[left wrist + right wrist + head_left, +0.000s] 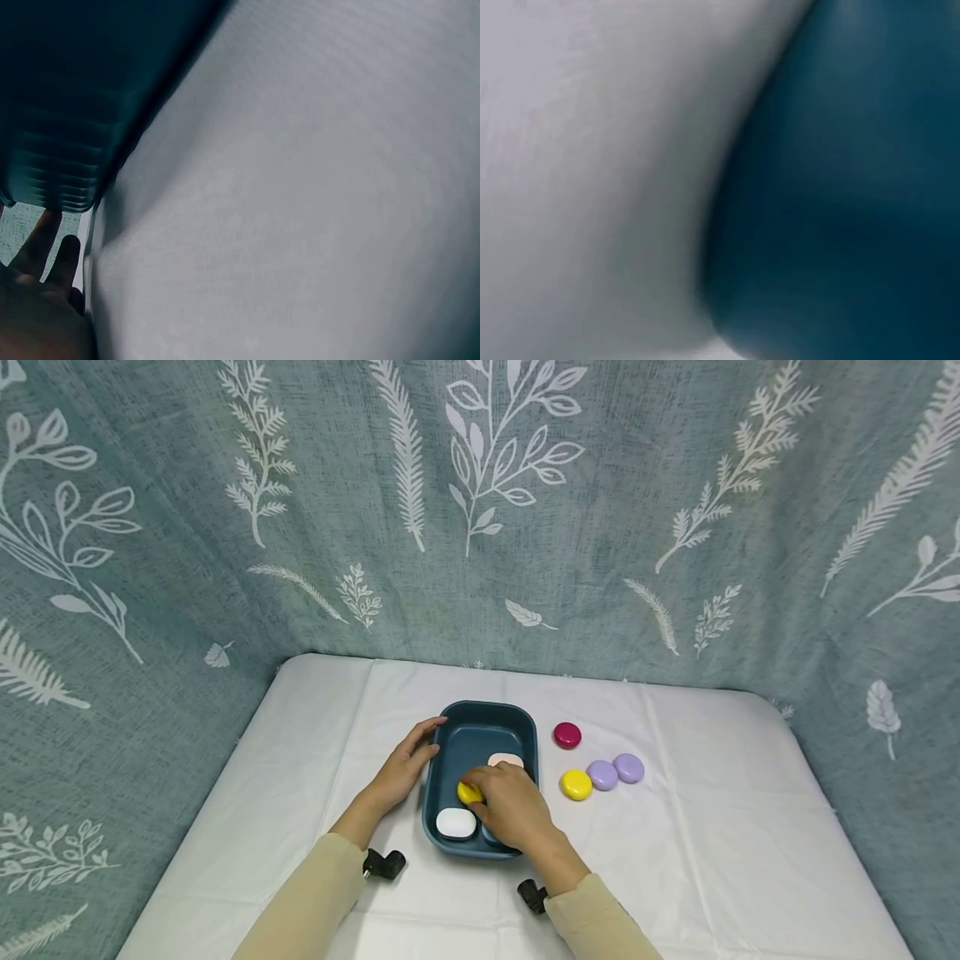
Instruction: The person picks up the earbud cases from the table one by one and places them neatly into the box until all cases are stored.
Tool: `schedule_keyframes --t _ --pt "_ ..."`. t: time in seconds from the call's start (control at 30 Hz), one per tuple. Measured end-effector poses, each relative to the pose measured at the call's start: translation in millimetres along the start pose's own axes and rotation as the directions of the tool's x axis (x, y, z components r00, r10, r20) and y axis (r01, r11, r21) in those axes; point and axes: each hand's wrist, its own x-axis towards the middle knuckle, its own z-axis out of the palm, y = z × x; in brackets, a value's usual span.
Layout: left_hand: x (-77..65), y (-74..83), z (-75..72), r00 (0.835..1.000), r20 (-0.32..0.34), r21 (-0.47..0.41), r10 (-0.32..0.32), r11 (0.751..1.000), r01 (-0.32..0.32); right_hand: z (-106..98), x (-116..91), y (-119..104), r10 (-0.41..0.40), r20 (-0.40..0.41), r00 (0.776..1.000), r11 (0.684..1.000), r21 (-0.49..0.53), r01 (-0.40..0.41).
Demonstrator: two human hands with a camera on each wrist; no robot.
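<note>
A dark teal tray (480, 739) with rounded corners stands in the middle of the table. My left hand (397, 775) rests at its left rim, fingers stretched along the wall; the left wrist view shows some fingers (64, 262) reaching to the tray's ribbed side. Inside the tray, my right hand (513, 806) pinches a glossy yellow disc (469, 792) between thumb and fingers. A white rounded block (456, 823) lies near the tray's front left corner. Beyond the right hand is a pale peach piece (506, 759), partly covered. A bluish piece below that hand is mostly hidden.
Right of the tray lie a dark red disc (567, 736), another yellow disc (577, 785) and two lilac discs, one nearer (602, 775) and one farther (628, 768). A white cloth (712, 843) covers the table. A patterned teal curtain (360, 510) hangs behind and beside it.
</note>
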Motion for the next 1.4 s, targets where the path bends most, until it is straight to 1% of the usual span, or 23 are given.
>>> schedule_keyframes --t 0.33,0.53,0.67,0.8,1.0,1.4 --pt "0.6 -0.1 -0.2 1.000 0.006 -0.005 -0.004 1.000 0.004 -0.3 0.2 -1.5 0.007 0.020 1.000 1.000 -0.026 -0.007" --pt "0.4 0.4 0.1 1.000 0.003 -0.001 -0.005 1.000 0.005 -1.8 -0.1 -0.4 0.010 0.005 1.000 1.000 0.026 -0.010" --pt "0.7 0.3 0.2 1.000 0.002 -0.007 0.005 1.000 -0.005 -2.6 0.2 0.6 0.015 -0.002 1.000 0.998 0.059 -0.015" --pt "0.5 0.2 0.0 1.000 0.005 -0.012 0.008 1.000 -0.008 -6.0 -0.2 1.0 0.017 0.001 1.000 0.997 0.069 -0.017" --pt "-0.8 1.1 0.1 1.000 -0.003 -0.007 -0.008 1.000 0.008 -12.3 -2.8 3.1 0.026 0.000 1.000 0.998 0.060 -0.026" --pt "-0.7 -0.6 1.3 1.000 -0.009 -0.004 0.010 1.000 -0.010 -26.0 -16.0 11.3 0.040 -0.079 0.996 0.994 0.107 -0.032"
